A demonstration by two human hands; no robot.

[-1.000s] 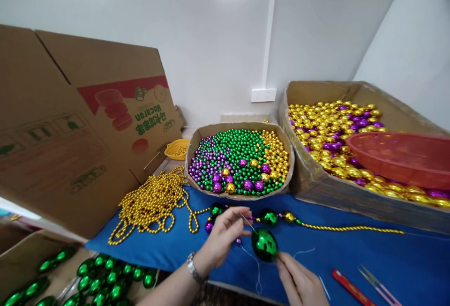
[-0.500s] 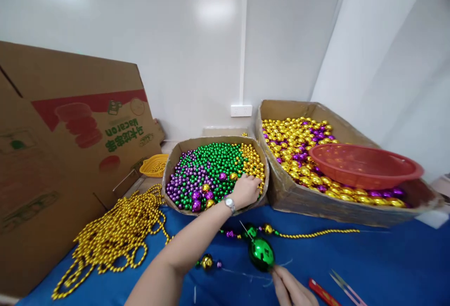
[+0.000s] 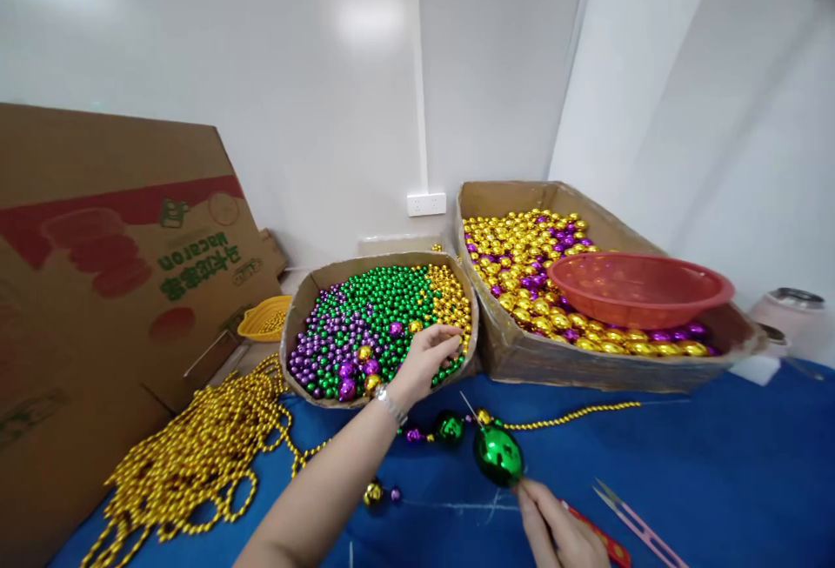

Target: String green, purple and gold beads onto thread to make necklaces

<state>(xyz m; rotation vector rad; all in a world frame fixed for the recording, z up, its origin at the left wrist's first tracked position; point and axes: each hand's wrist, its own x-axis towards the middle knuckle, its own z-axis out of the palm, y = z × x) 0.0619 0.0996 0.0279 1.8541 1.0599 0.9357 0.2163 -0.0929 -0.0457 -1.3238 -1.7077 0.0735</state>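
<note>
My left hand (image 3: 425, 361) is over the cardboard box of small beads (image 3: 365, 307), fingers pinched at the gold beads (image 3: 450, 294) on its right side. Whether a bead sits between those fingertips is hidden. My right hand (image 3: 554, 523) pinches a large shiny green bead (image 3: 497, 455) at its lower end. A thin needle (image 3: 470, 408) sticks out of this bead's upper end. Behind it on the blue cloth lies a bead strand with a green ball (image 3: 449, 428) and a gold chain (image 3: 574, 418). A gold ball (image 3: 373, 493) lies nearer, beside a purple bead on clear thread.
A heap of gold bead chains (image 3: 202, 446) lies left, before a large carton (image 3: 110, 290) and a yellow basket (image 3: 264, 320). At right, a box of larger beads (image 3: 515, 263) holds a red basket (image 3: 643, 290). Pink-handled tweezers (image 3: 636, 523) and a red-handled tool (image 3: 610, 542) lie near my right hand.
My left hand has lifted slightly off the gold beads, with its fingertips now showing in a pinch. My right hand still holds the green bead. The view has shifted rightward.
</note>
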